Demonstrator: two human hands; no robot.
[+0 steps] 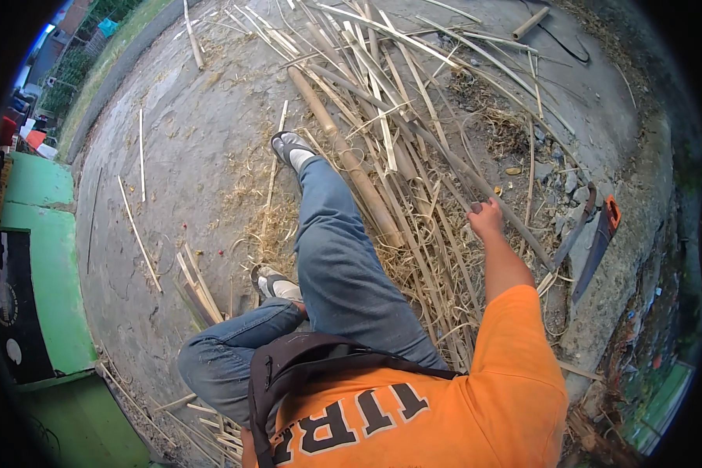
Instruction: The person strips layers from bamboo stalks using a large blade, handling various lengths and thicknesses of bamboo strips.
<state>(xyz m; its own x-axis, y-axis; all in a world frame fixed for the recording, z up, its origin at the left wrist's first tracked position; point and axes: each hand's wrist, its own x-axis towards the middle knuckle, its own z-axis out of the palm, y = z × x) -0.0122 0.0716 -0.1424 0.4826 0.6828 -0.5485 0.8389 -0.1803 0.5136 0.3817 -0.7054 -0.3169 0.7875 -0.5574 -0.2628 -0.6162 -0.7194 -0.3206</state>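
Observation:
My right hand (487, 218) reaches forward over the bamboo pile, its fingers curled closed around a bamboo strip (454, 189). Most of that strip blends into the other pieces under and beyond it. Just right of the hand, a long grey-brown bamboo pole (522, 232) slants across the pile. My left hand is out of sight; only a bit of forearm shows beside the bag at the lower edge.
A thick bamboo pole (348, 160) lies beside my outstretched leg. Right of the pile are a handsaw (593, 253) with an orange handle and a curved blade (576, 228), near rubble (573, 183). More strips (199, 287) lie left, near a green structure (51, 269).

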